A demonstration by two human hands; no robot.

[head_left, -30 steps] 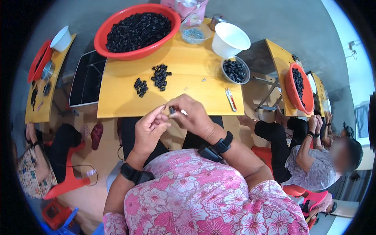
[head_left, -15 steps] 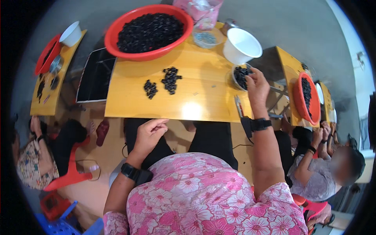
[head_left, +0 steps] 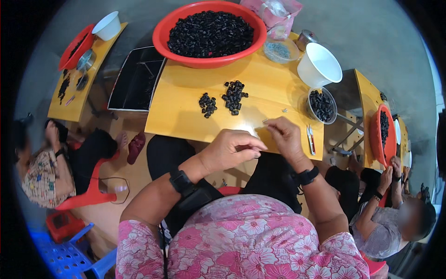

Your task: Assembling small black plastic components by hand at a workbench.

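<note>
Over the near edge of the yellow table, my left hand [head_left: 231, 148] is closed, its thumb and fingertips pressed together; what they hold, if anything, is too small to make out. Just right of it, my right hand [head_left: 285, 139] reaches onto the tabletop, thumb and forefinger pinching a small metal pin [head_left: 265, 121]. Another small metal piece [head_left: 285, 110] lies beyond that hand. Two loose heaps of small black parts, a smaller one [head_left: 207, 105] and a larger one [head_left: 234, 97], sit left of centre. Snips with red handles [head_left: 311, 140] rest by the right edge.
A big red basin [head_left: 163, 46] of black parts stands at the back. Along the right are a clear bowl [head_left: 331, 116] of black parts, a white tub [head_left: 320, 65], a clear tub [head_left: 288, 58] of small pale pieces and a metal tin [head_left: 307, 39]. People sit at tables on both sides.
My right hand has left the clear bowl and come to the table's near edge. My left hand has risen from my lap toward it. The view has shifted.
</note>
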